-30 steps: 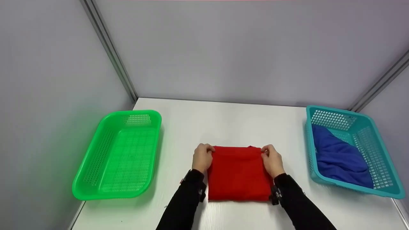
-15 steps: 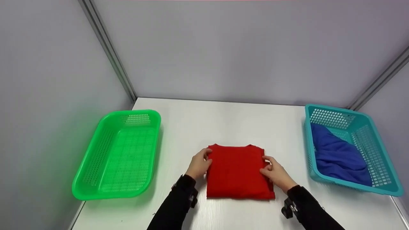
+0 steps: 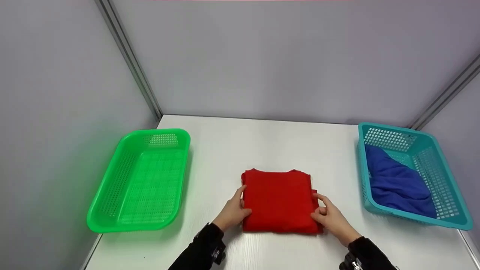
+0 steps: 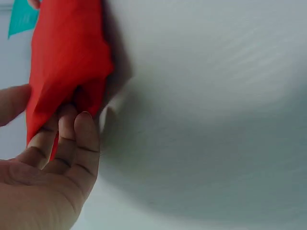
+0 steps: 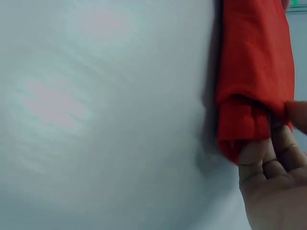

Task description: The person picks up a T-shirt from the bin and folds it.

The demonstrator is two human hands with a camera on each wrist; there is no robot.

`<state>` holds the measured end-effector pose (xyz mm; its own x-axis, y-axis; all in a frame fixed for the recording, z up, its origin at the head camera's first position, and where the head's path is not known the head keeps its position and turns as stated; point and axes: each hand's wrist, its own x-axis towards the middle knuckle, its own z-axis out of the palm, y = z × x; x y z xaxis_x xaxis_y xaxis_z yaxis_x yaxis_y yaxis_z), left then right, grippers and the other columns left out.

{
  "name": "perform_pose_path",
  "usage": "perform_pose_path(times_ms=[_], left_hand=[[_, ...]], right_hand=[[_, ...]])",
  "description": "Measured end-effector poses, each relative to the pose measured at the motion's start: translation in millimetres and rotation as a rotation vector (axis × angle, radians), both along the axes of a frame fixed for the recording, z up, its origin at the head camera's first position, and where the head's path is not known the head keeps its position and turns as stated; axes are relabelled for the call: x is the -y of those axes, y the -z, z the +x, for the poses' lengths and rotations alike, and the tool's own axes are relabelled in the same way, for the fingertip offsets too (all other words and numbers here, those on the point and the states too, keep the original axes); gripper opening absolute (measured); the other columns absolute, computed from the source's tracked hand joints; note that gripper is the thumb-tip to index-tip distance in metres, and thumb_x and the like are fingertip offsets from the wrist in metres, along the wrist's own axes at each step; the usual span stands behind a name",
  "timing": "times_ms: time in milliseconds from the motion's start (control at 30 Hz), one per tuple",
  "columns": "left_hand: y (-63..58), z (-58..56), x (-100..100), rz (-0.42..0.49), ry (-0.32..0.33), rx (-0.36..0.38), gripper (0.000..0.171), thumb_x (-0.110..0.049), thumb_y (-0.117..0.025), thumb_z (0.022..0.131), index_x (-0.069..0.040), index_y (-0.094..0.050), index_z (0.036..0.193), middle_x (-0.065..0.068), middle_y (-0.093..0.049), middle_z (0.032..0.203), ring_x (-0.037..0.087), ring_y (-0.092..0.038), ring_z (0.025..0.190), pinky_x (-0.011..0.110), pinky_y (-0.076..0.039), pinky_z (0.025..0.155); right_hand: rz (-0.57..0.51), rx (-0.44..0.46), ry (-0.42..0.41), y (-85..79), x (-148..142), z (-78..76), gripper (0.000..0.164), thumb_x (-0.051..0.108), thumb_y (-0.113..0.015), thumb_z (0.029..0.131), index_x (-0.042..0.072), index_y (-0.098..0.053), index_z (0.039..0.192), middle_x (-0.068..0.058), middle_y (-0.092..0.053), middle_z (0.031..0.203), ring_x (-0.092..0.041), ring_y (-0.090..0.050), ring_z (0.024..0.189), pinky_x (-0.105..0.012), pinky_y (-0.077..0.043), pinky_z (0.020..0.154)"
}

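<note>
A folded red shirt (image 3: 279,202) lies on the white table, its curved neckline at the far edge. At its left side, my left hand (image 3: 231,213) pinches the edge; in the left wrist view the fingers (image 4: 67,143) reach in under the folded layers of the shirt (image 4: 69,52) with the thumb on the opposite side. My right hand (image 3: 335,223) holds the right edge near the front corner. Seen from the right wrist, its fingers (image 5: 280,155) are tucked beneath the layers of the shirt (image 5: 254,57) and the thumb presses from the other side.
A bright green basket (image 3: 183,180) with nothing in it stands on the left. On the right, a teal basket (image 3: 362,168) holds a crumpled blue cloth (image 3: 399,187). Grey panels (image 3: 262,60) wall the white table (image 3: 262,142) at the back and sides.
Both hands have slid from the far corners along the shirt's sides toward the front. The shirt's far edge now shows its neckline, and a layer sticks out at the right.
</note>
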<state>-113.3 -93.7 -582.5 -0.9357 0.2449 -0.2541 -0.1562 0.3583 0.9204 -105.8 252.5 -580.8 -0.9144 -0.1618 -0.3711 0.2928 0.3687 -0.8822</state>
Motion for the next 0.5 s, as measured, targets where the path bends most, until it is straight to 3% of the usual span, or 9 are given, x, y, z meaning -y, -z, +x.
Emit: perform_pose_path(times_ms=[167,333,500], left_hand=[[2.0,18.0,6.9,0.016,0.007,-0.043,0.089,0.004,-0.069,0.090,-0.008,-0.021,0.164,0.004,-0.054,0.082,0.014,-0.049,0.069,0.027,-0.043,0.061],[6.1,33.3,11.2,-0.002,0.085,-0.080,0.097,0.014,-0.068,0.081,-0.006,-0.020,0.164,0.007,-0.053,0.090,0.013,-0.049,0.073,0.025,-0.041,0.064],[12.4,41.4,10.9,-0.077,0.117,-0.155,0.095,0.019,-0.065,0.081,-0.006,-0.025,0.163,0.004,-0.055,0.086,0.009,-0.046,0.070,0.023,-0.040,0.063]], right_hand=[[-0.030,0.001,-0.040,-0.4,-5.9,11.5,0.074,0.009,-0.068,0.099,0.003,-0.026,0.159,-0.003,-0.060,0.086,-0.014,-0.050,0.076,-0.023,-0.039,0.065],[-0.025,0.005,-0.138,4.0,-12.0,26.2,0.084,0.005,-0.072,0.094,0.000,-0.021,0.160,-0.007,-0.058,0.093,-0.020,-0.052,0.087,-0.024,-0.043,0.070],[0.058,-0.081,-0.149,9.6,-12.9,35.7,0.075,-0.006,-0.070,0.091,0.000,-0.034,0.156,-0.007,-0.055,0.093,-0.019,-0.051,0.086,-0.024,-0.042,0.071]])
